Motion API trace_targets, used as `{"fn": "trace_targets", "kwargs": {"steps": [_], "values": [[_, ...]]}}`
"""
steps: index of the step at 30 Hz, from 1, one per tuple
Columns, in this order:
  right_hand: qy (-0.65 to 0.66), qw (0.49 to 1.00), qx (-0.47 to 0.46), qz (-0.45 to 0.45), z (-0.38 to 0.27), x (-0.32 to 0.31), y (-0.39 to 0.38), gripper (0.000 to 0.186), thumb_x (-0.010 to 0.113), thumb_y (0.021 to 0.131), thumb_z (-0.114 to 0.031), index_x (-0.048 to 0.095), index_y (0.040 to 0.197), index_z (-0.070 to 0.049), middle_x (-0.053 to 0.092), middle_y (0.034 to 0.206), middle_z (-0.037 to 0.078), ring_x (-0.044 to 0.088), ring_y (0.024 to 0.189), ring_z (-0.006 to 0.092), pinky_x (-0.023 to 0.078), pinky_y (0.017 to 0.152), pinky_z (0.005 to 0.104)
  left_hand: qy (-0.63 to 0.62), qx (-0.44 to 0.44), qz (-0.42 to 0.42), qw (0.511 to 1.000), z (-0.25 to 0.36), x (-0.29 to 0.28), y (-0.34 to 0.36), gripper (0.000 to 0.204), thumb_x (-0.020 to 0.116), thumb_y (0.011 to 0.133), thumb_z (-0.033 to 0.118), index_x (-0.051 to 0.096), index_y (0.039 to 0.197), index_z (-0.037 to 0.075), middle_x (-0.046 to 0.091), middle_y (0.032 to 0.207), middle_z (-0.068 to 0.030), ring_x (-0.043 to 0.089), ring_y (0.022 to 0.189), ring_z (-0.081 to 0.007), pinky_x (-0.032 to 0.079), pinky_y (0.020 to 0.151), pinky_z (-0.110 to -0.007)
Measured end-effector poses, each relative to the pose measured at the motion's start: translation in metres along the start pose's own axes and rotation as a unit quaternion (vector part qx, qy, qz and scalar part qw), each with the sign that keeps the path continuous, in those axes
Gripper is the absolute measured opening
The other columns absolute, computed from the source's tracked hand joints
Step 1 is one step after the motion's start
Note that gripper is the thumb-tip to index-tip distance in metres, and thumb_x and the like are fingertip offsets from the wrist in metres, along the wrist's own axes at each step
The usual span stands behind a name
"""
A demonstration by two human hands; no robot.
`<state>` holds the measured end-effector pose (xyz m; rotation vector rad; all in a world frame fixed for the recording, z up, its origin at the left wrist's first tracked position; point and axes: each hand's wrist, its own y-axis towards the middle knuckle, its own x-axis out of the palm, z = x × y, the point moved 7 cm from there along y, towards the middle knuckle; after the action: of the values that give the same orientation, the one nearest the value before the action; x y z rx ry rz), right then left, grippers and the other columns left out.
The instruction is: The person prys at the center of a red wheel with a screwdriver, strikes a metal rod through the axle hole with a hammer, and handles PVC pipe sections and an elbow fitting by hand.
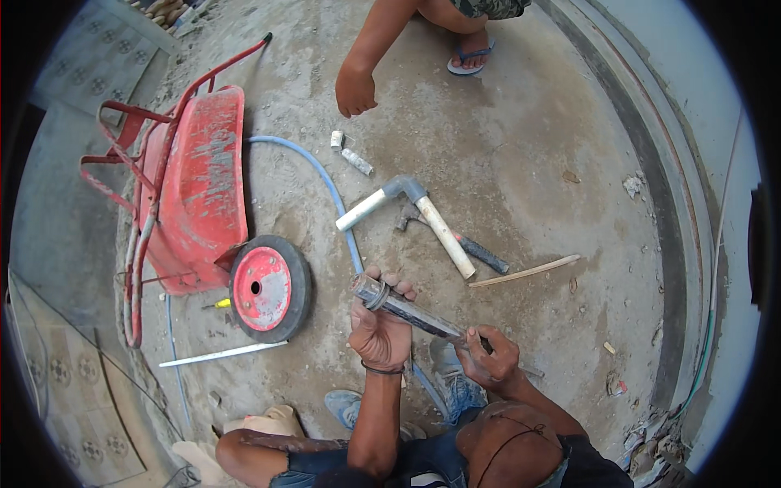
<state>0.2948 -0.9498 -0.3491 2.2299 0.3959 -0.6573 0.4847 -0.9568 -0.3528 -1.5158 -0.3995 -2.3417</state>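
My left hand (pixel 381 329), palm up, has its fingers curled round a grey, dirt-smeared pipe fitting with a raised collar (pixel 373 293). From the fitting a long dark, narrow piece (pixel 423 315) slants down to my right hand (pixel 492 356), whose fingers are closed round its lower end. How the dark piece and the fitting join is hidden. Beyond my hands, a white pipe (pixel 447 238) joins a grey elbow (pixel 404 188) and a second white length. A hammer (pixel 480 252) with a dark and red handle lies partly beneath it.
A red wheelbarrow (pixel 199 187) lies on its side at the left, its wheel (pixel 264 289) toward me. A blue hose (pixel 321 171) crosses the floor. A wooden stick (pixel 529 271) and short pipe pieces (pixel 356 162) lie about. Another person's hand (pixel 355 91) hangs at the far side.
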Motion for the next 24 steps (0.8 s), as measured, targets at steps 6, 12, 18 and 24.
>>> {"fn": "trace_targets", "kwargs": {"steps": [6, 12, 18, 24], "values": [[0.061, 0.997, 0.023, -0.03, 0.01, 0.003, 0.0, 0.047, 0.08, 0.061, 0.001, 0.064, 0.106, 0.0, 0.062, 0.092, 0.017, 0.066, 0.07, 0.0266, 0.053, 0.056, 0.0319, 0.062, 0.032, 0.019, 0.997, 0.015, 0.002, 0.001, 0.078, 0.072, 0.084, 0.026, 0.03, 0.142, -0.004, 0.055, 0.125, -0.0183, 0.056, 0.113, -0.0308, 0.042, 0.103, -0.046], [0.141, 0.987, 0.064, -0.036, 0.019, -0.006, 0.006, 0.047, 0.083, 0.065, -0.004, 0.064, 0.107, 0.001, 0.066, 0.093, 0.017, 0.069, 0.077, 0.0284, 0.056, 0.061, 0.0318, 0.287, 0.035, -0.001, 0.957, 0.034, 0.019, 0.011, 0.091, 0.082, 0.075, 0.024, 0.029, 0.143, -0.007, 0.061, 0.111, -0.0222, 0.066, 0.097, -0.0297, 0.055, 0.085, -0.04], [0.175, 0.976, 0.113, -0.055, 0.032, -0.009, 0.008, 0.043, 0.084, 0.067, -0.009, 0.064, 0.104, 0.0, 0.068, 0.092, 0.019, 0.069, 0.077, 0.0278, 0.056, 0.064, 0.0334, 0.33, 0.018, -0.019, 0.944, 0.027, 0.034, 0.018, 0.091, 0.085, 0.071, 0.026, 0.036, 0.139, -0.008, 0.065, 0.104, -0.0222, 0.068, 0.093, -0.0295, 0.057, 0.082, -0.04], [0.193, 0.962, 0.144, -0.13, 0.032, -0.007, 0.019, 0.042, 0.079, 0.075, -0.01, 0.064, 0.112, 0.0, 0.068, 0.09, 0.017, 0.068, 0.075, 0.0246, 0.053, 0.063, 0.0314, 0.276, 0.002, 0.044, 0.96, 0.015, 0.014, 0.003, 0.074, 0.08, 0.077, 0.032, 0.046, 0.131, -0.006, 0.066, 0.103, -0.0221, 0.067, 0.094, -0.031, 0.055, 0.085, -0.043]]}}
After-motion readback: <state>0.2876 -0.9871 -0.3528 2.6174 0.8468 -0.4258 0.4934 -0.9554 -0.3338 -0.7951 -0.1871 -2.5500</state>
